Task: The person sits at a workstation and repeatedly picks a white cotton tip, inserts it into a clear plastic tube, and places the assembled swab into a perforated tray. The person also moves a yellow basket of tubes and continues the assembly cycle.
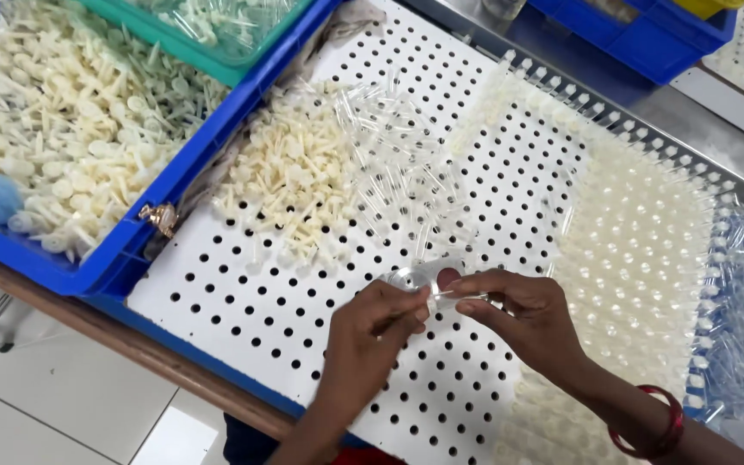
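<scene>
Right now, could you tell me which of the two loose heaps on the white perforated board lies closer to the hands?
The clear tube heap; its lower edge trails down almost to the left hand and right hand. The cream plunger heap sits farther left, beside the blue bin.

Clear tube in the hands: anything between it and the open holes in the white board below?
Nothing visible. Both hands pinch the clear tube just above the perforated board, whose holes beneath are bare. The loose piles lie farther back.

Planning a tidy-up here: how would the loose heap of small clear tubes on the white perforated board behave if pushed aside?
The clear tubes look thin and light, so they would probably scatter. Being round, they may roll, and ends could catch in the perforated board's holes.
</scene>
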